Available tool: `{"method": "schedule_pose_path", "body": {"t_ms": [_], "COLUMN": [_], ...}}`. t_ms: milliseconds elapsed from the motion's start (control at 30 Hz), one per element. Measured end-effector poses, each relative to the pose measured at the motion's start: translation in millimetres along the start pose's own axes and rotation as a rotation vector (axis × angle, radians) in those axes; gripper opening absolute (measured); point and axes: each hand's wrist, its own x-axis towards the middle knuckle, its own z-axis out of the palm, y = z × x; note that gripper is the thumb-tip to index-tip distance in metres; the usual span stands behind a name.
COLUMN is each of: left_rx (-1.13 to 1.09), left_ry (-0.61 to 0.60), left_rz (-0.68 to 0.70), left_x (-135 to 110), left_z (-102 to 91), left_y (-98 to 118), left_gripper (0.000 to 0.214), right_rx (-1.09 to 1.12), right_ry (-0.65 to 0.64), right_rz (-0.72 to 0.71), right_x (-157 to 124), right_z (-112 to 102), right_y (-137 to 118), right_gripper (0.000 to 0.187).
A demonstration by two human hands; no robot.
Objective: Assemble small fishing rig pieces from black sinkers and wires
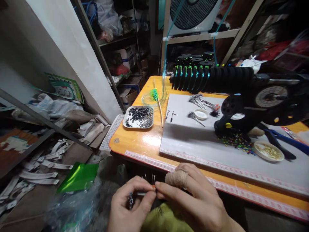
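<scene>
My left hand [135, 201] is closed in a pinch at the table's front edge, its thumb and forefinger on a small orange piece [154, 187] with thin dark strands standing up from it. A dark looped metal part [131, 200] shows inside the curled fingers of that hand. From the other side, my right hand [193, 196] closes its thumb and forefinger on the same orange piece. One of its fingers wears a beige bandage wrap [177, 178]. My fingertips partly hide the piece, so its exact kind does not show.
A white tray [124, 122] of small black parts sits on the orange table [147, 141]. On the white board [193, 138] lie bristly grey bundles [196, 100], colored beads [235, 141], a dish of gold bits [269, 151] and a black machine with spools [241, 80]. Shelves stand left.
</scene>
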Motion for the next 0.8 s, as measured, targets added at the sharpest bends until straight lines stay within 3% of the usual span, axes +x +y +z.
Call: {"method": "schedule_pose_path", "body": {"t_ms": [333,433,533,667,800], "left_rx": [0.081,0.078,0.020,-0.018,-0.010], "left_ry": [0.135,0.185,0.160,0.111,0.075], "left_rz": [0.034,0.064,0.077,0.099,0.121], "left_x": [-4.0,-7.5,-8.5,-6.1,-3.9], "left_z": [10.3,18.8,27.8,32.5,32.5], "left_y": [-1.2,1.5,1.4,-2.4,-6.1], "left_gripper": [0.020,0.022,0.024,0.025,0.027], "right_rx": [0.026,0.198,0.374,0.485,0.447], "right_ry": [-0.107,-0.087,-0.061,-0.007,-0.056], "right_rz": [-0.068,0.084,0.235,0.260,0.311], "right_x": [3.9,10.4,18.2,25.3,23.6], "right_z": [-20.4,-25.6,-25.2,-19.1,-15.8], "right_y": [16.5,15.0,13.0,14.1,12.1], "right_gripper": [0.015,0.016,0.016,0.017,0.014]}}
